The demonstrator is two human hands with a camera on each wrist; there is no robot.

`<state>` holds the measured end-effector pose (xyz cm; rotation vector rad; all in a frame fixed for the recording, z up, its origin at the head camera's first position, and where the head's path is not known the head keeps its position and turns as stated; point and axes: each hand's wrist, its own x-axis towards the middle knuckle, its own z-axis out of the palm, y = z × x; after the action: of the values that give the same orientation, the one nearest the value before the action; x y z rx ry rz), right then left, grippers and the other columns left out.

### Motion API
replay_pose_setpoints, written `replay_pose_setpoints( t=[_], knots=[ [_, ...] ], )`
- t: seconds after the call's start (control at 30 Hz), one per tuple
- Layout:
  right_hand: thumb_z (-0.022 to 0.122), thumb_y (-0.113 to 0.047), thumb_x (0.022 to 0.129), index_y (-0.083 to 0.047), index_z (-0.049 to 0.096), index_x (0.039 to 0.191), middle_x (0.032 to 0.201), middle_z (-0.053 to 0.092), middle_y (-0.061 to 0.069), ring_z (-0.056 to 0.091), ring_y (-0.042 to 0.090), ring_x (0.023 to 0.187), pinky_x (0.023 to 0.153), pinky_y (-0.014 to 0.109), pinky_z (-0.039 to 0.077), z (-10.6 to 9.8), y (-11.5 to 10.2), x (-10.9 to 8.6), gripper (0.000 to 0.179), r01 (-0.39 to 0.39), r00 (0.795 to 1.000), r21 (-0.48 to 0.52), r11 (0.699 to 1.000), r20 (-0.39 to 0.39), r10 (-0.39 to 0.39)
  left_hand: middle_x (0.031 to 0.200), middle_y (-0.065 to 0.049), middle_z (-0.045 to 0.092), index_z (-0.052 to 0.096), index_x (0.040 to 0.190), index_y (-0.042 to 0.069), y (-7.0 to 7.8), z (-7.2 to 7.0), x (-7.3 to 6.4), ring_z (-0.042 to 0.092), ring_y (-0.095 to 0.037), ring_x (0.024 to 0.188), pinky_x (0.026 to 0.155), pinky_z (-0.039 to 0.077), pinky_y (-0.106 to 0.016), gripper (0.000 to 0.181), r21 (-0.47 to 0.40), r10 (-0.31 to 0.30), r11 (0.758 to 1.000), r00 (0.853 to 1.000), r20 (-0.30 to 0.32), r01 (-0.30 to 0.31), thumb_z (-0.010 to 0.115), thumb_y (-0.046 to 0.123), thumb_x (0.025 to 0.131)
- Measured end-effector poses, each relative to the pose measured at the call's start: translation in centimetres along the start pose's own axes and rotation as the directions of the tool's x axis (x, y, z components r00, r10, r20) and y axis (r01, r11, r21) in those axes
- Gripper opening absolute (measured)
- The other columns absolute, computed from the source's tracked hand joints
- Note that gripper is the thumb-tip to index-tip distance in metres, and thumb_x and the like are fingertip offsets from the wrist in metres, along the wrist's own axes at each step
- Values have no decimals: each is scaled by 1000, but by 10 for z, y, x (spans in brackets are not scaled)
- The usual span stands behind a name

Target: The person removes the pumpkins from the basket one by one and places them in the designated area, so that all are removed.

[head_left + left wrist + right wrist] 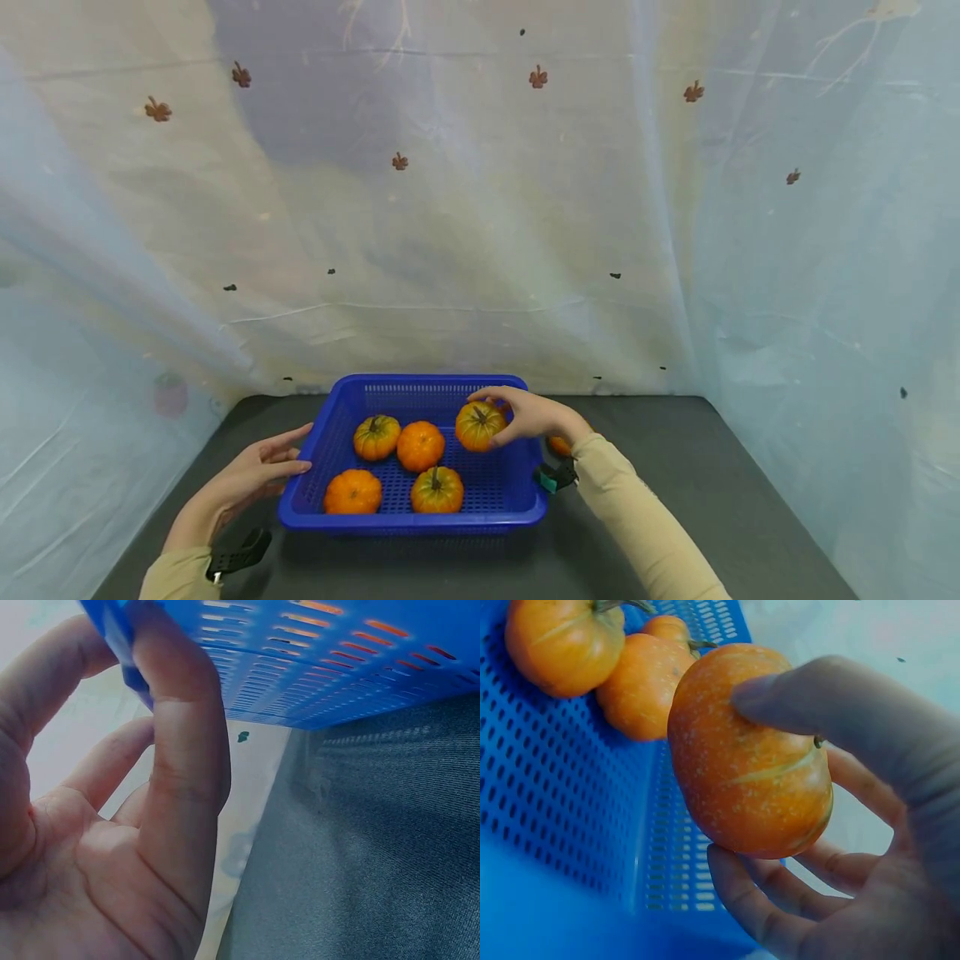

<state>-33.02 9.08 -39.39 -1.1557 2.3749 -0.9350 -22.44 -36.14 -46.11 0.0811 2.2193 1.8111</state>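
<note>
Gripping a small orange pumpkin [480, 425] with green-yellow streaks, the right hand [528, 415] holds it over the far right part of the blue basket [411, 522]. In the right wrist view the thumb lies across the top of this pumpkin [742, 757] and the curled fingers [757, 900] cup it from below, so it sits clear of the mesh floor. No writing, label or brand can be read on the pumpkin, the basket or anything else.

Four more pumpkins lie in the basket: a streaked one [377, 437] at the back left, a plain orange one [420, 446] just beside it in the middle, another orange one [352, 492] at the front left, and a streaked one with a dark stem [437, 490] at the front middle. One further orange pumpkin [558, 446] lies outside the basket on the tabletop [712, 500], partly hidden behind the right wrist.

The left hand [258, 475] rests at the left wall of the basket. Its fingers are straight and relaxed, and in the left wrist view one fingertip [169, 645] touches the blue rim [112, 630] while the palm stays open beside it.

Both forearms wear beige sleeves [645, 533], each with a dark strap at the wrist. A pale sheet printed with small brown leaves [537, 77] hangs behind the dark tabletop.
</note>
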Motion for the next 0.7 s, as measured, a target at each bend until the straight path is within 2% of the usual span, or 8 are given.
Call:
replay_pose_setpoints(
  t=[0.17,0.3,0.47,0.7],
  knots=[
    [78,-20,81,-21,45,142,137,44,1,42,24,122,96,42,42,-10,2,-13,69,-6,999,25,1000,-35,7,113,-16,60,16,154,9,3,1,-1,60,-30,103,85,52,-48,78,-3,5,1000,1000,11,-5,64,21,94],
    [77,-19,82,-17,43,143,138,45,4,43,26,122,96,46,42,-20,4,-22,70,16,998,39,999,-69,-13,112,-15,60,15,154,8,4,2,-1,60,-29,103,85,52,-49,77,0,18,1000,1000,20,-18,63,21,94],
    [76,-16,82,-17,42,144,141,42,8,43,31,123,96,48,43,-34,4,-34,71,41,994,82,996,-105,-33,110,-15,60,16,154,8,4,3,-1,60,-28,102,84,52,-48,78,9,5,1000,1000,7,-5,64,22,94],
    [75,-16,83,-15,41,145,142,41,9,44,36,122,98,48,42,-49,9,-52,70,39,988,94,995,-156,-24,110,-16,60,16,154,8,4,2,-1,60,-30,102,85,52,-49,79,14,3,1000,1000,2,-3,65,22,93]
  ],
)
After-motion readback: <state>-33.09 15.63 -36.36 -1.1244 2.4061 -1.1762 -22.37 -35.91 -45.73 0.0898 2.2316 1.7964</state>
